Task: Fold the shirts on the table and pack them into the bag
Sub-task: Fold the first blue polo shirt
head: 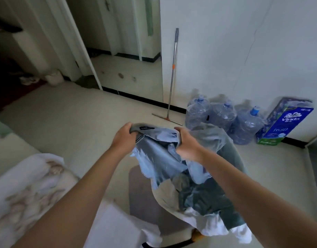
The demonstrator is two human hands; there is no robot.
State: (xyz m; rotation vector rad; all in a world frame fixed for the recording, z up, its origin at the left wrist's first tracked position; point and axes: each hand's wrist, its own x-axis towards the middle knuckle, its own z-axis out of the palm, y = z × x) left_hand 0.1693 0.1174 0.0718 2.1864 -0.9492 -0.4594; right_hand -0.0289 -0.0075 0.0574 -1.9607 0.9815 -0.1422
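Observation:
A light blue shirt (159, 156) with a grey collar and a dark label hangs in the air in front of me. My left hand (122, 136) grips its collar on the left. My right hand (185, 145) grips the cloth at the collar's right side. Below the shirt lies a heap of clothes (206, 199): dark green, grey, white and pale blue pieces, bunched on a small table (141, 199) whose grey top shows at the left. No bag can be made out.
A white cloth (122, 228) lies at the bottom centre. A patterned white cover (28, 187) fills the lower left. Three water jugs (224, 115), a blue tissue pack (284, 122) and a floor squeegee (172, 76) stand by the far wall.

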